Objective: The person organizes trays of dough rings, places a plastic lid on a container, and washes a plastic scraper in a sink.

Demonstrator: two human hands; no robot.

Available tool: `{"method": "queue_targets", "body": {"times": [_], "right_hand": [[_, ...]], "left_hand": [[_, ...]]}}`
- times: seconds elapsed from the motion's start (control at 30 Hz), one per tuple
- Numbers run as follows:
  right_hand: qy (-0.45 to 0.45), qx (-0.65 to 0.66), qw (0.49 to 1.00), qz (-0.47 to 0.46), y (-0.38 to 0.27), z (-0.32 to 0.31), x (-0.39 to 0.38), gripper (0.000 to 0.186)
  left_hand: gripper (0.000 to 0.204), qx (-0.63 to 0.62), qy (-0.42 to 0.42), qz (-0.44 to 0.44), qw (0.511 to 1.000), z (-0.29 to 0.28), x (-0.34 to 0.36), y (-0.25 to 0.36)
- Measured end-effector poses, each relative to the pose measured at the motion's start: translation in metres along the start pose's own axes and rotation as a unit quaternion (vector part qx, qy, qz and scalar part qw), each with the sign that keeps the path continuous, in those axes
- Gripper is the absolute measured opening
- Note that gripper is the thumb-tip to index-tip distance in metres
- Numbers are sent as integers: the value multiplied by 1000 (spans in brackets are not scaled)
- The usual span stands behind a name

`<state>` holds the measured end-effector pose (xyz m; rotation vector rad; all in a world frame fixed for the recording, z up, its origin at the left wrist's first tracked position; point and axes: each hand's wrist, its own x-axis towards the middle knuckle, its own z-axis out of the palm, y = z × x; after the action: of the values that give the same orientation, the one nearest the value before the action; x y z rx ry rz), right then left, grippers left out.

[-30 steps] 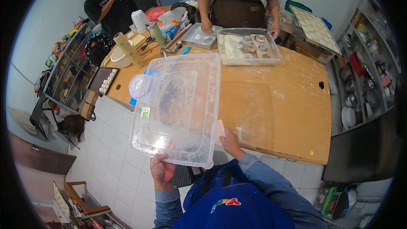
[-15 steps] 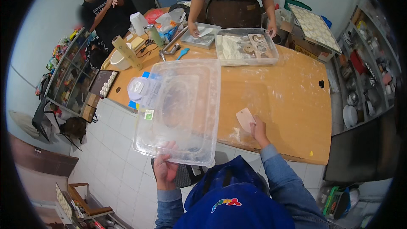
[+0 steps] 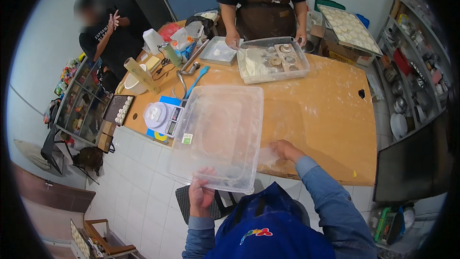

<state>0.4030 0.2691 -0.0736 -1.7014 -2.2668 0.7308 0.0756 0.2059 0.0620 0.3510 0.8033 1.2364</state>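
- Firstly, at far left, a person in a dark T-shirt [image 3: 103, 38] stands with both palms brought together before the chest.
- Nearer, at the table's left edge, a dark rectangular tray [image 3: 112, 108] bears a row of small, round, white dough balls [image 3: 124, 109].
- Right of it, a white-and-lilac kitchen scale with a round platform [image 3: 156, 116] rests on the table, just beside the lid.
- Left hand [image 3: 201, 195]: raised from a blue denim cuff, forearm nearly upright in the view, grasping the lower edge of the lid; its fingertips show through the plastic.
- Centrally, the shallow, rectangular, translucent plastic lid [image 3: 218, 136] is held out in front of the body, overlapping the table's near edge in the view.
- Right of the lid, a pale, flat, thin scraper [image 3: 269, 156] lies low at the table surface, its outline blurred.
- Beyond, a clear rectangular plastic box [image 3: 275, 77] contains white flour and round moulds; a co-worker in a brown apron [image 3: 265, 17] stands behind it.
- Right hand [image 3: 286, 150]: palm downward, fingers directed leftward and pinching the scraper; the forearm slants in from lower right.
- Rightmost, the bare light-brown wooden table [image 3: 335, 115] carries scattered flour marks.
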Motion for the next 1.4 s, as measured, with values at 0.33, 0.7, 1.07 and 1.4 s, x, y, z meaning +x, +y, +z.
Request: {"method": "queue_targets", "body": {"times": [0.33,0.7,1.07,1.4], "right_hand": [[42,83,996,13,-4,3,12,26],[269,89,939,195,10,-33,-35,20],[326,75,901,276,32,-21,-84,22],[264,175,908,274,-22,33,-95,24]], "left_hand": [[45,46,3,-30,998,2,22,-32],[46,27,23,-67,997,-26,60,-57],[42,49,46,-100,993,-85,100,-74],[34,-26,154,-35,987,-134,139,-69]]}}
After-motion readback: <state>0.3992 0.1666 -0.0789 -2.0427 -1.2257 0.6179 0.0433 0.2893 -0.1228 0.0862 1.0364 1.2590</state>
